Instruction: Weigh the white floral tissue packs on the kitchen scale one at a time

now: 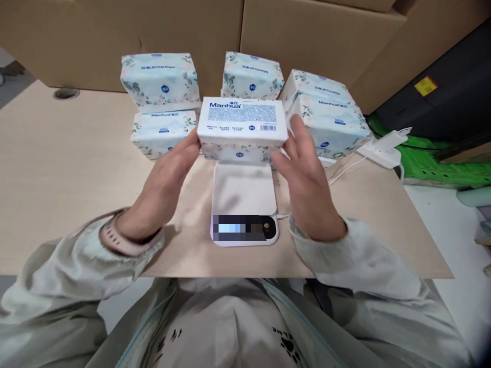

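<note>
A white and pale blue tissue pack (pixel 242 122) is held level between my two hands, its printed side with a barcode facing up. My left hand (pixel 163 179) presses its fingers against the left end. At the right end is my right hand (pixel 307 181), with its thumb low at the front corner and its fingers along the side. Below and nearer to me lies a white kitchen scale (pixel 244 191) with a lit display, blurred out. The held pack hides the scale's far edge and part of the packs behind.
Stacked tissue packs stand behind at the left (pixel 161 82), in the middle (pixel 251 76) and at the right (pixel 330 120). Cardboard boxes (pixel 184 41) line the table's back. A white power strip (pixel 383 149) with cables lies at right, beside a green crate (pixel 425 163).
</note>
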`<state>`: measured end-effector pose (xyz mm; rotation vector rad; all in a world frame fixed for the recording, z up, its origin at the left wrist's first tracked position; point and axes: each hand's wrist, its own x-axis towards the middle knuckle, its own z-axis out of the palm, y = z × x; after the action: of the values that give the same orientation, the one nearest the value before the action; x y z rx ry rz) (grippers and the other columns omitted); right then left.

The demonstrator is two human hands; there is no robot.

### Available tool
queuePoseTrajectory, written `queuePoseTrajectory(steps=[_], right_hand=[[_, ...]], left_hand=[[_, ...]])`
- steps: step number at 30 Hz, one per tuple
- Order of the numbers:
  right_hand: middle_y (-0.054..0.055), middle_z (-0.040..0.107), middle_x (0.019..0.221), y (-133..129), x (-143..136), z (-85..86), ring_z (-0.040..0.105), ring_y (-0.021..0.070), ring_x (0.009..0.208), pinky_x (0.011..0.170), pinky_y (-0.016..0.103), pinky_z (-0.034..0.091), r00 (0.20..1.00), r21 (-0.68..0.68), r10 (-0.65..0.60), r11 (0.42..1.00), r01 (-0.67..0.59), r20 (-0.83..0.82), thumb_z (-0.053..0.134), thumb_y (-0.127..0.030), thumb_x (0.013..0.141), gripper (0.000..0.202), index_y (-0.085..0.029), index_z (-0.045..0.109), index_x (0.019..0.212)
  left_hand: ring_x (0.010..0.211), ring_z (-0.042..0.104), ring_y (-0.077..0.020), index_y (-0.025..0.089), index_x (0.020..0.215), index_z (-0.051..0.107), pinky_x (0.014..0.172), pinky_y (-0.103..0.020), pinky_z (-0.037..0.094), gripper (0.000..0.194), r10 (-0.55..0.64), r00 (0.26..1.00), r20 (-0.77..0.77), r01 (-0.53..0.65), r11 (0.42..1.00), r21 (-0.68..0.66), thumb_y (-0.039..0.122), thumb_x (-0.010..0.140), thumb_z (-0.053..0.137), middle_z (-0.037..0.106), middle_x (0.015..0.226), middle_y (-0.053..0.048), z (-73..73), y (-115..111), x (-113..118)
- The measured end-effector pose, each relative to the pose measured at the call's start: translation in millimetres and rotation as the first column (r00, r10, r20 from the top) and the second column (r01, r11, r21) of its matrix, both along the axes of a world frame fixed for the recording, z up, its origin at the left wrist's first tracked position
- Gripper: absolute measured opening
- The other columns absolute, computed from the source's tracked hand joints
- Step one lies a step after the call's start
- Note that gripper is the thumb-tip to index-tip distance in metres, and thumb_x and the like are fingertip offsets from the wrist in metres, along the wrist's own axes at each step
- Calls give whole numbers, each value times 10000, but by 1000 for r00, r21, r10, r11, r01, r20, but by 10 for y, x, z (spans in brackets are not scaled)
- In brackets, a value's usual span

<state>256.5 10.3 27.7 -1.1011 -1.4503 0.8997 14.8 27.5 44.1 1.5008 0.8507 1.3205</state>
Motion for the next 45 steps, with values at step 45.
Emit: queuePoseTrajectory(steps=[45], right_hand=[[90,810,1245,-700,339,-492,755,292,1211,1161,579,547,850,13,-479,870,494,-219,565,-544,1048,387,-283,789,1226]], left_hand=[[1551,571,-313,321,1336,831,1393,-490,371,442,281,947,157,-265,957,-115,568,1019,645,723,1514,-21,-599,-467,-86]])
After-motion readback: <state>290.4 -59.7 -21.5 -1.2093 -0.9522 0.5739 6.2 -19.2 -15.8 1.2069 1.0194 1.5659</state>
